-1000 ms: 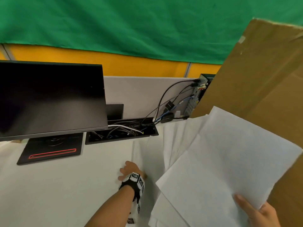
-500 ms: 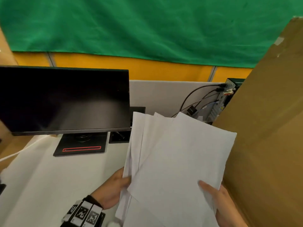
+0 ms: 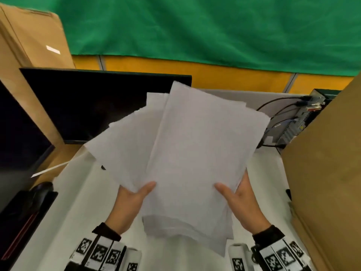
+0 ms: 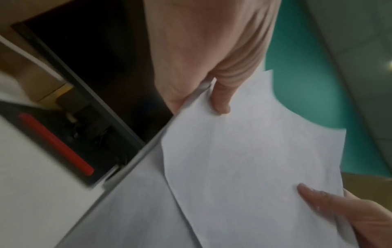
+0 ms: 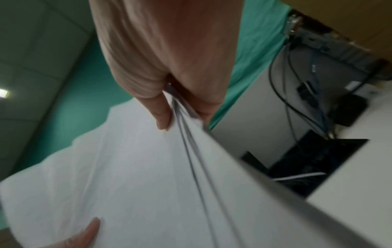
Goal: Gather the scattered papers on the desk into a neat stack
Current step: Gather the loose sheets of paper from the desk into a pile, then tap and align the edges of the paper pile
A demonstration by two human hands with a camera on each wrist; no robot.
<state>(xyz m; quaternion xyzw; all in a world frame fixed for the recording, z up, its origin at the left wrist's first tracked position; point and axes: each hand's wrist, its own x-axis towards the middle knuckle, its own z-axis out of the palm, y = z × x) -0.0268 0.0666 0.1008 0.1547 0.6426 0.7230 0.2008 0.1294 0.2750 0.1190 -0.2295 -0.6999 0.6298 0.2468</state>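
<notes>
No legible writing or brand shows on any item; the papers (image 3: 187,153) are blank white. They are held up off the white desk (image 3: 82,216), fanned, edges uneven, some sheets splayed toward the left over the dark monitor (image 3: 93,106). The left hand (image 3: 130,204) pinches the left edge, thumb on top. The right hand (image 3: 242,200) pinches the right edge likewise. A cardboard panel (image 3: 324,182) stands close on the right. Bare desk lies beneath and to the left of the hands.
</notes>
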